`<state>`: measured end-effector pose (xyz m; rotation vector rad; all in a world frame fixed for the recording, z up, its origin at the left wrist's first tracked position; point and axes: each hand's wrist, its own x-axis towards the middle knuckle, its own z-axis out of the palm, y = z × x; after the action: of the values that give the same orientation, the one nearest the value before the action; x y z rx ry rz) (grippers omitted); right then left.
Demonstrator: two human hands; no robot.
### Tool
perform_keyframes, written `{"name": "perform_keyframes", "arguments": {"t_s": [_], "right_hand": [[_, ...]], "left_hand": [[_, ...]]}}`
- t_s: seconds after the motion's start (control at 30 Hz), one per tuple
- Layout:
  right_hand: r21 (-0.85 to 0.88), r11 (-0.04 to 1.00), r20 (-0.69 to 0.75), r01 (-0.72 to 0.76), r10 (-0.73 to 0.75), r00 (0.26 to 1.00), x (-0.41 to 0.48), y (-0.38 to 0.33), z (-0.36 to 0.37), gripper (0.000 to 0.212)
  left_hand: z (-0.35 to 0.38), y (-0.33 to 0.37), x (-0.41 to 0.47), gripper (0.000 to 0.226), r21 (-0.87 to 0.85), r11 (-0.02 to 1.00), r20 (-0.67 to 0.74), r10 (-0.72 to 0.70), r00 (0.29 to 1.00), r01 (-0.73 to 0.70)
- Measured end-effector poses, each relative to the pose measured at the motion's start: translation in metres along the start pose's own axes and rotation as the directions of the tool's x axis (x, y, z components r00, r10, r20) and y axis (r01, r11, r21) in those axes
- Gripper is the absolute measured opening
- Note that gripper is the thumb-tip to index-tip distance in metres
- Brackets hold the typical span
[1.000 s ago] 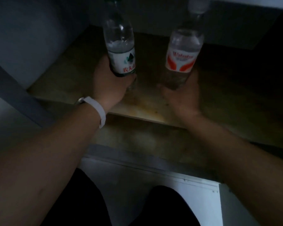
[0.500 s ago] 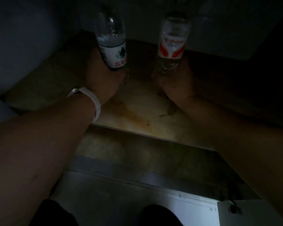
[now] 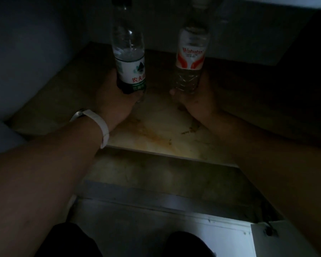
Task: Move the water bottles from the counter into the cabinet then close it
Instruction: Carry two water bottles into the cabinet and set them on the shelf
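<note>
A: Count?
B: Two clear plastic bottles, upright, side by side, inside over the far part of the glossy, stained cabinet floor (image 3: 165,130). Bases are hidden, so floor contact is unclear.
A: Grips?
B: Smooth green-label bottle (image 3: 130,58): left hand (image 3: 115,95) wraps it low down. Red-label bottle (image 3: 191,56), ribbed lower body: right hand (image 3: 198,101) curls round its base. One white wristband (image 3: 100,123), left wrist.

Middle lane: bare stained beige cabinet floor (image 3: 156,130) is running open from 6 toward 12 o'clock.
Flanks: clear green-labelled plastic bottle (image 3: 130,58) at 11 and clear red-labelled plastic bottle (image 3: 190,56) at 1 are narrowing it.
Left: grey side wall (image 3: 26,52) is closing off 9 o'clock.
</note>
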<state>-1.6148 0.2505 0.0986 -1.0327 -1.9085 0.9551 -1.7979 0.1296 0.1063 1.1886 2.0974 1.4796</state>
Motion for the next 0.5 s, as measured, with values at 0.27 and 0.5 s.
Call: {"name": "perform_keyframes", "arguments": {"t_s": [0.27, 0.5], "right_hand": [[-0.024, 0.995, 0.015, -0.102, 0.102, 0.995, -0.039, -0.024, -0.024, 0.063], [-0.301, 0.948, 0.038, -0.101, 0.117, 0.992, -0.105, -0.059, -0.048, 0.051]], "left_hand": [[-0.046, 0.016, -0.054, 0.087, 0.313, 0.948, 0.300, -0.038, 0.953, -0.061], [-0.068, 0.036, -0.089, 0.063, 0.527, 0.790, 0.335, 0.147, 0.931, -0.315]]}}
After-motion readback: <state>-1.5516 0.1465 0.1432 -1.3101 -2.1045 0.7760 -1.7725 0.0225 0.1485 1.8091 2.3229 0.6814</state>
